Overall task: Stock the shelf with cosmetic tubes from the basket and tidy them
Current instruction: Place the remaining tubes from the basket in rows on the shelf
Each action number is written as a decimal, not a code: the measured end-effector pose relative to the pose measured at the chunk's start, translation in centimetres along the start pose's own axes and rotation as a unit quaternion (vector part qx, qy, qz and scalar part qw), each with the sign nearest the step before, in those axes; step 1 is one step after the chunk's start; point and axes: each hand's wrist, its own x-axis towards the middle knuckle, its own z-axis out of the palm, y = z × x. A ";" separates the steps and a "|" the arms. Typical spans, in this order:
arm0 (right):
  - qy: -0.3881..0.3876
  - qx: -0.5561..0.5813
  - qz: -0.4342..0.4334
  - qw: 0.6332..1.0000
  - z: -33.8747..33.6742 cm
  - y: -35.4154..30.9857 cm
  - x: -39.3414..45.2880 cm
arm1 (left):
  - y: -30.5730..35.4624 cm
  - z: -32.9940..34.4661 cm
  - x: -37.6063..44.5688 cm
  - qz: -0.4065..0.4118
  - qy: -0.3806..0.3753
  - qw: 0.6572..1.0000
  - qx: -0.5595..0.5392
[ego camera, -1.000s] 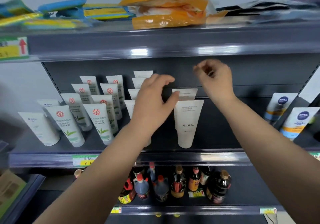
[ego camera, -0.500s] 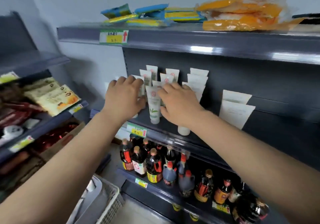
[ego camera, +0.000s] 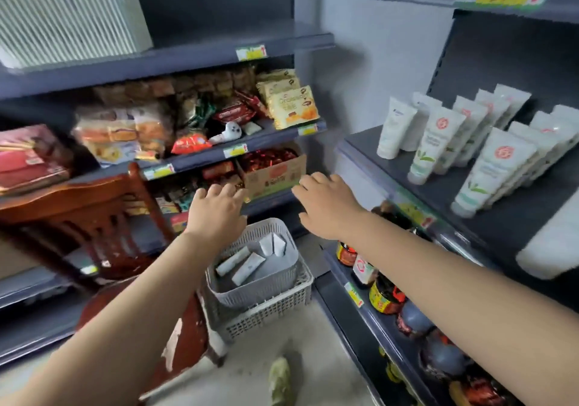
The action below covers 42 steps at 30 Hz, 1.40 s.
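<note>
Both hands have left the shelf [ego camera: 445,186]; left hand [ego camera: 216,214] and right hand [ego camera: 326,205] hover spread and empty above the perforated grey basket [ego camera: 282,289], which holds white tubes [ego camera: 247,267]. Smooth standing tubes [ego camera: 488,170] line the right shelf's near edge.

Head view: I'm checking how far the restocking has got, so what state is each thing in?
Left hand: open, empty, above the basket.
Right hand: open, empty.
Basket: on the floor, a few tubes lying inside.
Shelf tubes: upright in rows.
</note>
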 end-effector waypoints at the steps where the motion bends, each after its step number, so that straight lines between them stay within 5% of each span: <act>1: -0.011 0.003 -0.014 1.000 1.0 -0.6 1.4 | -1.3 1.2 0.1 -0.017 -0.019 1.000 -0.002; 9: -0.142 0.092 -0.022 0.985 10.8 -1.8 13.4 | -8.7 11.9 4.5 -0.102 -0.106 0.985 -0.085; 23: -0.332 0.266 0.150 0.892 36.3 -1.6 24.4 | -10.2 33.0 13.3 -0.131 -0.288 0.919 -0.237; 25: -0.327 0.333 0.228 0.854 41.0 -1.6 25.0 | -9.1 37.1 14.5 -0.130 -0.297 0.907 -0.267; 30: -0.261 0.518 0.490 0.651 51.9 -3.1 26.4 | -5.9 48.3 17.3 -0.156 -0.341 0.853 -0.362; 33: -0.200 0.565 0.561 0.571 58.0 -4.3 27.7 | -3.6 54.9 18.9 -0.213 -0.329 0.803 -0.449; 35: -0.144 0.585 0.581 0.547 61.5 -5.0 28.4 | -2.1 58.6 20.1 -0.249 -0.294 0.778 -0.496; 39: -0.057 0.552 0.586 0.591 66.6 -6.4 29.5 | 0.4 64.2 22.9 -0.276 -0.217 0.753 -0.557; 42: -0.002 0.551 0.612 0.567 68.9 -6.7 30.3 | 1.9 67.2 24.7 -0.283 -0.190 0.754 -0.562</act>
